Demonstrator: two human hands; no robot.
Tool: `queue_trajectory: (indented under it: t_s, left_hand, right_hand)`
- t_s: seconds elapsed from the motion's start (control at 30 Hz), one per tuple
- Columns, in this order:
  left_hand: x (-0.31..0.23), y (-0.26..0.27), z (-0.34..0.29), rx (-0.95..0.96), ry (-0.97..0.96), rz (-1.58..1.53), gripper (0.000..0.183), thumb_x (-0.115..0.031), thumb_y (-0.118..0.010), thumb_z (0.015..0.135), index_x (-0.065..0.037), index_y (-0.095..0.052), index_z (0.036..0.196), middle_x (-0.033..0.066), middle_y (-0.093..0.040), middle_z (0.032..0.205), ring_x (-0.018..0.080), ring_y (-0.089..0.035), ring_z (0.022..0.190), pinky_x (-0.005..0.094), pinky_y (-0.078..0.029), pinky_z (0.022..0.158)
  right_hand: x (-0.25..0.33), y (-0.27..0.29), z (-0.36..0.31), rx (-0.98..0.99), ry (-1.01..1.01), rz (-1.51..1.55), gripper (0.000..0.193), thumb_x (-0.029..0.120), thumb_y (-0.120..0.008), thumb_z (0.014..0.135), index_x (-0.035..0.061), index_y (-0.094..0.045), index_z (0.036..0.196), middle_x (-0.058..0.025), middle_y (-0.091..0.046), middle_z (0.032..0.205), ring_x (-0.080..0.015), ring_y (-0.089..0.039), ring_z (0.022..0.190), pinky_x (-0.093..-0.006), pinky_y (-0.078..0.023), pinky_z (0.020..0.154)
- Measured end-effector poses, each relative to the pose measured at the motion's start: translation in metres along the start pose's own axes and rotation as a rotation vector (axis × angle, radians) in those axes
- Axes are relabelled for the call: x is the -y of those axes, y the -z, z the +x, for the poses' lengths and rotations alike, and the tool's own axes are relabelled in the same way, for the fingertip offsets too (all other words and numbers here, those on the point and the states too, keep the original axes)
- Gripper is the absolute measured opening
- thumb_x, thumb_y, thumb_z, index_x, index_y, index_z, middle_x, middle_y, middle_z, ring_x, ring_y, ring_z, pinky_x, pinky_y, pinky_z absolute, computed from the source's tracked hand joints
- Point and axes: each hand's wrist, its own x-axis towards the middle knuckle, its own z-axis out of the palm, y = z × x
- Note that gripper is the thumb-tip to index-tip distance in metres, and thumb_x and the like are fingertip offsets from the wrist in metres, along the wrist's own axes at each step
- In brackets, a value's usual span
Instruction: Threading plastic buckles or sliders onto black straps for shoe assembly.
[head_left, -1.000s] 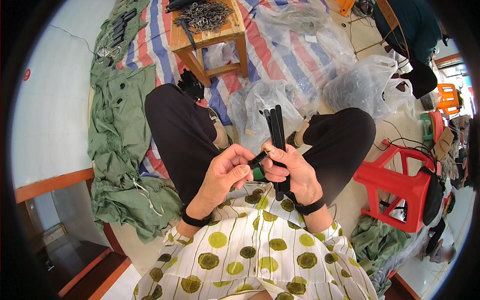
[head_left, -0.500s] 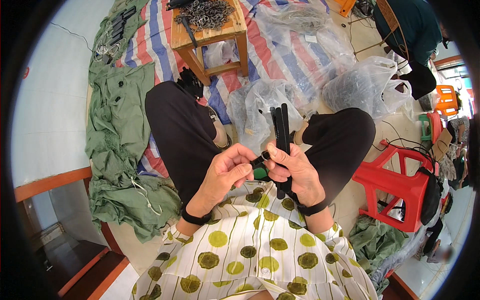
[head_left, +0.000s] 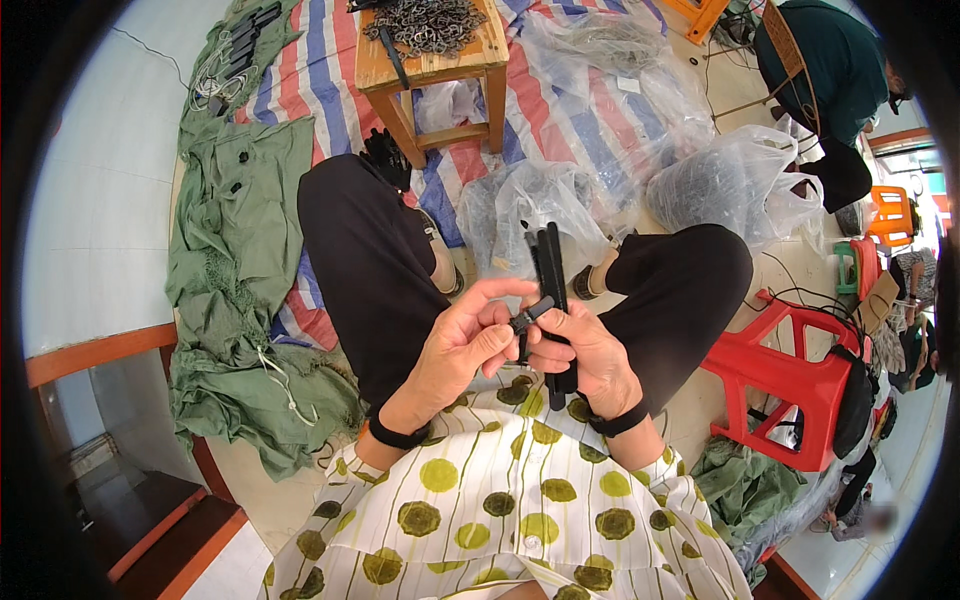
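Observation:
Several long, narrow black straps (head_left: pixel 553 268) stand side by side, nearly upright, in my right hand (head_left: pixel 600 358), which is closed round their lower part. My left hand (head_left: pixel 452 352) is closed, with its thumb and fingers pinching a short, dark strap end with a small loop (head_left: pixel 524 318), right beside the fingertips of my right hand. The index finger of the left hand reaches over this piece towards the straps. Fingers partly hide the loop, so its exact form cannot be made out.
Ahead stands a wooden stool (head_left: pixel 380 72) bearing a heap of small metal buckles or rings (head_left: pixel 425 25). Clear plastic bags (head_left: pixel 720 185) lie on the striped sheet (head_left: pixel 325 75). A red plastic stool (head_left: pixel 775 372) is at right, green cloth (head_left: pixel 240 260) at left. Another person (head_left: pixel 835 65) bends at far right.
My left index finger has stretched over the small loop piece, which has turned and now points up to the right. The bundle of straps has shifted slightly down and leans a little left.

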Motion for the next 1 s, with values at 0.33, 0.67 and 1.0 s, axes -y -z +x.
queue_trajectory:
  t_s: [0.33, 0.67, 1.0]
  left_hand:
    - [0.006, 0.002, 0.001, -0.094, -0.051, 0.105, 0.018, -0.01, -0.051, 0.092, -0.004, -0.052, 0.108, 0.0008, -0.053, 0.073, 0.0018, -0.043, 0.056, 0.015, -0.035, 0.048]
    - [0.013, -0.01, 0.005, -0.318, -0.336, 0.803, 0.024, -0.013, -0.07, 0.077, -0.004, -0.055, 0.093, 0.0036, -0.049, 0.062, 0.0097, -0.045, 0.053, 0.0247, -0.038, 0.048]
    - [0.017, -0.01, 0.012, -0.447, -0.542, 1.068, 0.014, -0.004, -0.064, 0.069, -0.005, -0.056, 0.08, 0.0074, -0.052, 0.057, 0.0184, -0.051, 0.043, 0.0293, -0.039, 0.041]
  right_hand:
    - [-0.006, -0.013, 0.0, -0.215, 0.338, -0.36, 0.03, 0.029, -0.055, 0.092, 0.0018, -0.058, 0.079, 0.0028, -0.046, 0.055, -0.0037, -0.035, 0.044, -0.0209, -0.026, 0.041]
    - [-0.01, -0.016, -0.003, -0.296, 0.492, -0.773, 0.016, 0.015, -0.067, 0.083, 0.0011, -0.06, 0.081, 0.0044, -0.053, 0.064, -0.0019, -0.044, 0.059, -0.0182, -0.034, 0.051]
    - [-0.017, -0.019, 0.002, -0.322, 0.702, -0.956, 0.016, 0.014, -0.068, 0.082, -0.0001, -0.06, 0.079, 0.0046, -0.053, 0.065, -0.0029, -0.045, 0.06, -0.019, -0.037, 0.053]
